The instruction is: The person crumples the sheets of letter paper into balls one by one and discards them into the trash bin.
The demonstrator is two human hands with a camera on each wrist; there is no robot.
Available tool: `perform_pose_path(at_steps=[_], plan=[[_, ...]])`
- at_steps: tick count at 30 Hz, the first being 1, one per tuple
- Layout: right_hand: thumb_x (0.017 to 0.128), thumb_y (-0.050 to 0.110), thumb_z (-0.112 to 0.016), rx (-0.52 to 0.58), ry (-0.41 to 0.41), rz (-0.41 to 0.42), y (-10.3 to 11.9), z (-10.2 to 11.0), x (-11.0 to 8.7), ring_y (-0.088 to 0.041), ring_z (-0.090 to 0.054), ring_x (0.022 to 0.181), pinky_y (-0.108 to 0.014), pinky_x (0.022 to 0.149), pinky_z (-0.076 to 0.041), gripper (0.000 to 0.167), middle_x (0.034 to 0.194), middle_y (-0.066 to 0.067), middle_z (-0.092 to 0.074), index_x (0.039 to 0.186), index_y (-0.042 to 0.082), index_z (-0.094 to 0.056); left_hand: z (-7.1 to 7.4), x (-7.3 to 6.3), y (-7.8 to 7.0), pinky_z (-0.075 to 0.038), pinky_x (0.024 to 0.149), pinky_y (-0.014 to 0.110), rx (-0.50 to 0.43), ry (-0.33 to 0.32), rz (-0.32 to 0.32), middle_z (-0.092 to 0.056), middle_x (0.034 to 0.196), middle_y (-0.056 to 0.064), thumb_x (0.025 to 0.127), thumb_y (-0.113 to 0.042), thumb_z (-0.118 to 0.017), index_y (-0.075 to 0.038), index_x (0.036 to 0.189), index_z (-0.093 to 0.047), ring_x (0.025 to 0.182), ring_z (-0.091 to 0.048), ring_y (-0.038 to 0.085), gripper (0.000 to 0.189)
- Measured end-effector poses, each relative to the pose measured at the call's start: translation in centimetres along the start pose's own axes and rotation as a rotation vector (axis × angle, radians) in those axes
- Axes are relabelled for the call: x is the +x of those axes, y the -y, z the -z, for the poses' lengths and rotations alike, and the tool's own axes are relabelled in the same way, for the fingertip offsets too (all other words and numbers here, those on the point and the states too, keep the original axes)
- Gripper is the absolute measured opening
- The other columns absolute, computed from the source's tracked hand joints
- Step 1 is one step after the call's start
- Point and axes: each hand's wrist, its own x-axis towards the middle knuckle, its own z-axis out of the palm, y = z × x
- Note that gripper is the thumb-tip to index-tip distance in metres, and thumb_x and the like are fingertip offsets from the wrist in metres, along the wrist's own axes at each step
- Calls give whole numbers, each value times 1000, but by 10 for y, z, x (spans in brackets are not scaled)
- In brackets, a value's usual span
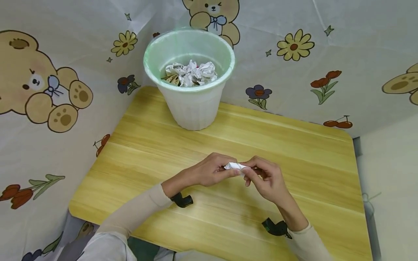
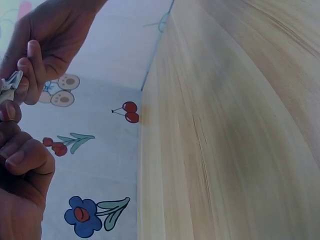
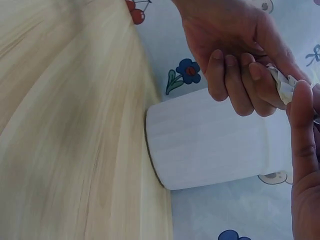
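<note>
Between both hands is a small crumpled piece of white paper [image 1: 236, 166], held above the table. My left hand [image 1: 213, 169] pinches its left end between thumb and fingers. The right hand [image 1: 266, 177] pinches the other end, its thumb pressed on the paper. In the left wrist view the paper [image 2: 10, 85] shows at the left edge, partly covered by fingers. The right wrist view shows a crumpled edge of the paper [image 3: 284, 86] between the two hands; the rest is hidden.
A pale green-white plastic bucket [image 1: 196, 108] stands at the table's back, holding several crumpled white papers [image 1: 192, 74] and some brownish scraps. The wooden table [image 1: 294, 152] is backed by a printed cloth [image 1: 294, 14]. Dark wrist cameras [image 1: 275, 227] hang below the wrists.
</note>
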Motion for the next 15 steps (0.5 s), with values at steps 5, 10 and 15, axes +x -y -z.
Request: perform_pose_path(at_steps=[5, 10, 15], plan=[[97, -23, -59, 18, 90, -100, 1, 3, 4, -15, -69, 65, -30, 54, -61, 30, 89, -15, -71, 109, 1, -75, 0, -5, 2, -34, 52, 13, -31, -38, -16, -52, 65, -7, 106, -16, -67, -13, 85, -71, 55, -39, -3, 22], [98, -19, -61, 1, 172, -117, 0, 9, 12, -17, -72, 67, -33, 57, -63, 30, 93, -12, -75, 110, 4, -75, -1, -8, 2, -36, 49, 12, -58, -81, -48, -56, 62, -6, 103, -14, -68, -12, 86, -75, 54, -40, -5, 19], [102, -12, -62, -76, 146, -110, 1, 23, 31, -18, -73, 71, -31, 65, -64, 25, 96, -7, -77, 113, 5, -77, 1, -10, 2, -35, 48, 13, -65, -102, -55, -58, 62, -6, 103, -12, -68, -9, 87, -76, 53, -40, -6, 19]])
